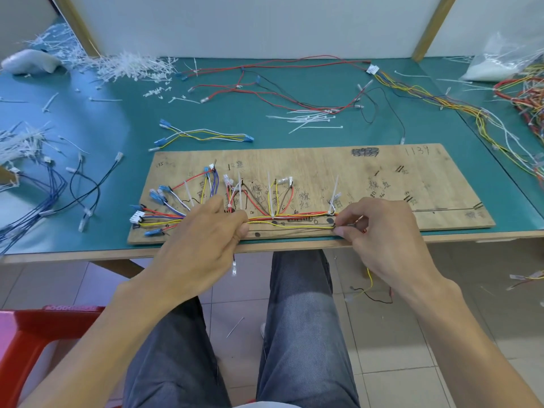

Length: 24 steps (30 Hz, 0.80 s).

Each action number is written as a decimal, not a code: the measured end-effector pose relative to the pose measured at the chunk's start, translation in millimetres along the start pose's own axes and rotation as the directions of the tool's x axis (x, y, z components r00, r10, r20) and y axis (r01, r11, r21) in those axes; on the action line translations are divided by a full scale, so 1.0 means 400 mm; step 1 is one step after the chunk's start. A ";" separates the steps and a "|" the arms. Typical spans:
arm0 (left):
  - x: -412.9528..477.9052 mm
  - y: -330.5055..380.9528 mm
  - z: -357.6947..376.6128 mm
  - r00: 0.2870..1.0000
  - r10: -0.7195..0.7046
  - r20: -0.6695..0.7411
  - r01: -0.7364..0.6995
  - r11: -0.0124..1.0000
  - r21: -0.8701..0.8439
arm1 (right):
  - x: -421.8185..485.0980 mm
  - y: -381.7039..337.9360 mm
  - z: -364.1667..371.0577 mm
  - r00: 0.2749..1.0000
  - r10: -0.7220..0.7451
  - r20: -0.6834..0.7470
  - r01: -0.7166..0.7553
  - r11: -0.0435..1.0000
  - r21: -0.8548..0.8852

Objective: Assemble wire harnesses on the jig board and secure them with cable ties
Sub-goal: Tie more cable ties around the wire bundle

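Our jeans-clad knees [294,334] sit under the table edge. Above them our left hand [203,231] curls round the wire bundle [294,214] on the scuffed plywood jig board [441,178], while our right hand [379,228] pinches its thin yellow strands taut. Stiff white cable ties [334,191] stick up. Wires under both palms are hidden, and the board's scribbles are unreadable.
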<state>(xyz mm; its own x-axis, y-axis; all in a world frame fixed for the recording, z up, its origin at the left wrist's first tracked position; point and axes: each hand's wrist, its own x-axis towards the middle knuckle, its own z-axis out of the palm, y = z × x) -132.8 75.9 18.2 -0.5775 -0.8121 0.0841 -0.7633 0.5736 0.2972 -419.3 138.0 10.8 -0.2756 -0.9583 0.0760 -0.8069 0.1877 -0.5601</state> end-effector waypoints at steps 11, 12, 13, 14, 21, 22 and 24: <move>-0.003 -0.022 0.025 0.986 -0.161 -0.055 0.146 0.967 -0.211 | 0.001 -0.001 -0.008 1.000 0.018 0.014 -0.018 1.000 0.024; -0.006 -0.023 0.024 0.987 -0.148 -0.064 0.128 0.961 -0.244 | 0.002 -0.001 -0.008 1.000 0.019 0.014 -0.019 1.000 0.024; -0.010 -0.025 0.022 0.988 -0.139 -0.069 0.115 0.954 -0.277 | 0.003 0.000 -0.008 1.000 0.021 0.015 -0.021 1.000 0.022; -0.013 -0.026 0.021 0.988 -0.131 -0.077 0.101 0.946 -0.310 | 0.004 0.000 -0.008 1.000 0.024 0.017 -0.025 1.000 0.019; -0.027 -0.035 0.019 0.998 -0.046 -0.051 0.027 0.946 -0.324 | 0.012 0.000 -0.012 0.998 0.049 0.038 -0.049 0.999 0.010; -0.025 -0.035 0.023 0.997 -0.054 -0.056 0.035 0.955 -0.294 | 0.012 -0.001 -0.012 0.998 0.050 0.041 -0.051 0.999 0.011; -0.019 -0.032 0.030 0.994 -0.078 -0.073 0.058 0.968 -0.244 | 0.011 -0.001 -0.012 0.997 0.058 0.046 -0.059 0.998 0.018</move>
<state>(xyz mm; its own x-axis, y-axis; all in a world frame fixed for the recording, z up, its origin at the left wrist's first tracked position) -121.9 75.9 2.4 -0.4940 -0.8597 0.1297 -0.7016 0.4823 0.5246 -422.8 134.6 15.3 -0.2975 -0.9547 0.0050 -0.7797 0.2399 -0.5784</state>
